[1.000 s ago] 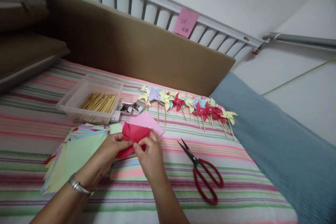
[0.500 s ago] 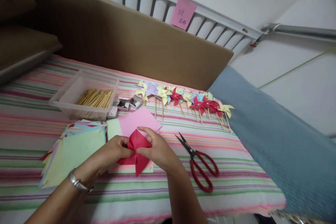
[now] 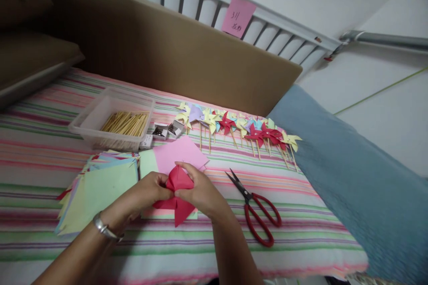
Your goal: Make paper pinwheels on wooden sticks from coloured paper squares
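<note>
Both my hands pinch a red paper square [image 3: 178, 196] whose corners are folded toward its middle, pinwheel-like. My left hand [image 3: 143, 197], with a silver bracelet on the wrist, grips it from the left. My right hand [image 3: 200, 191] holds it from the right, fingers curled over the top fold. Under the paper lie a pink sheet [image 3: 179, 153] and a pale green sheet [image 3: 147, 162] on the striped cloth [image 3: 301, 213].
A fanned stack of coloured paper squares [image 3: 96, 189] lies left. Behind stand a clear tub of wooden sticks [image 3: 115, 122] and small boxes of pins [image 3: 165, 130]. A row of finished pinwheels [image 3: 240, 131] lies farther back. Red-handled scissors [image 3: 257, 213] lie right, beside a blue blanket [image 3: 361, 187].
The red paper went from a partly folded sheet to a tighter bunch with corners gathered at its middle. Both hands drew slightly toward me with it.
</note>
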The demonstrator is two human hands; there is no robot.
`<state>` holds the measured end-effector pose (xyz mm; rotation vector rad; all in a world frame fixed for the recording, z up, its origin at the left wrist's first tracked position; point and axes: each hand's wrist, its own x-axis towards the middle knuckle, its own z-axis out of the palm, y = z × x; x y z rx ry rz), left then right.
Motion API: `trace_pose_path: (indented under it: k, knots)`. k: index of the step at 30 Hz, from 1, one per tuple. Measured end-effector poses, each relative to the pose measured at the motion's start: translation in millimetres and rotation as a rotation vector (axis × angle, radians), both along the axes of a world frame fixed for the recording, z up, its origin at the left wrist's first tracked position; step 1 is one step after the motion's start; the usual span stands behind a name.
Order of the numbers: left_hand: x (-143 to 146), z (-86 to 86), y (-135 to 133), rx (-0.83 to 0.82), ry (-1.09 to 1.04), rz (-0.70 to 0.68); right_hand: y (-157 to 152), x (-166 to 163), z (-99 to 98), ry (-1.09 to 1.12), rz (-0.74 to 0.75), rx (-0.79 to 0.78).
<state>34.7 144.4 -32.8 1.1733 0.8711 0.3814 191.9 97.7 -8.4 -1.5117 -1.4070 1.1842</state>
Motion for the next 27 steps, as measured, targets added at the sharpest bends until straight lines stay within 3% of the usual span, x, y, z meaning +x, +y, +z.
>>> trace_pose_path:
  k: [6,11,15,20,27]
  knots:
    - [-1.6,-0.1,3.8,-0.047,-0.078,0.063,2.8,1.8,1.1,0.084,-0.022,-0.086]
    - [-5.5,13.3,2.5,-0.202,-0.228,0.231,8.4,6.0,0.2,0.322,-0.249,-0.058]
    - [3.6,11.1,-6.6,-0.241,-0.365,0.279,11.8,3.5,-3.3,0.423,-0.362,0.007]
    - [19.6,1.3,-14.2,-0.276,-0.455,0.349,12.9,-3.3,-7.8,0.467,-0.384,0.038]
    - [23.6,1.0,-15.9,-0.346,-0.499,0.448,11.2,-12.5,-6.6,0.565,-0.352,0.044]
